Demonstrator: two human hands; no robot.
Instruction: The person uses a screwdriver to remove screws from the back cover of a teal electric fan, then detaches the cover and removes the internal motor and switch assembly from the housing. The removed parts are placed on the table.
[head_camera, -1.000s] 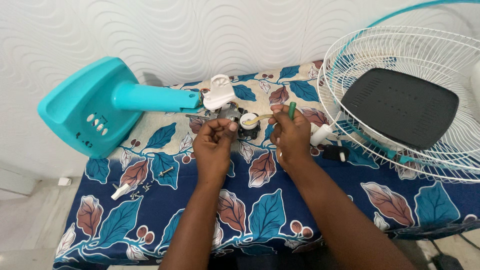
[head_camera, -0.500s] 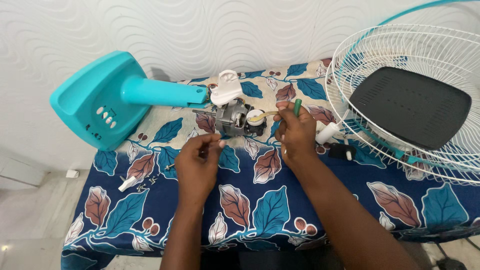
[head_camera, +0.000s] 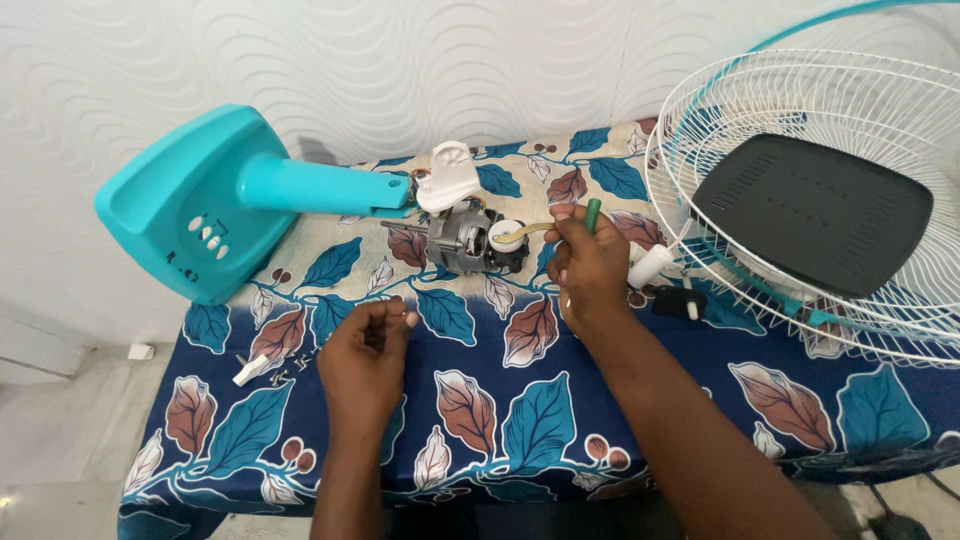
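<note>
My right hand is closed around a green-handled screwdriver just right of a small grey fan motor. A tan strip runs from this hand to a white round cap on the motor. My left hand hovers over the leaf-print tablecloth, below and left of the motor. Its thumb and fingertips are pinched together, and anything between them is too small to see. A white plastic bracket sits on top of the motor.
A turquoise fan stand lies on its side at the back left, its neck reaching the motor. A white wire fan guard holding a black panel fills the right. Loose screws and a white clip lie left; a white cylinder and black piece lie right.
My left hand has left the motor and moved down and left over the cloth, still pinched. My right hand has stayed by the motor with the screwdriver.
</note>
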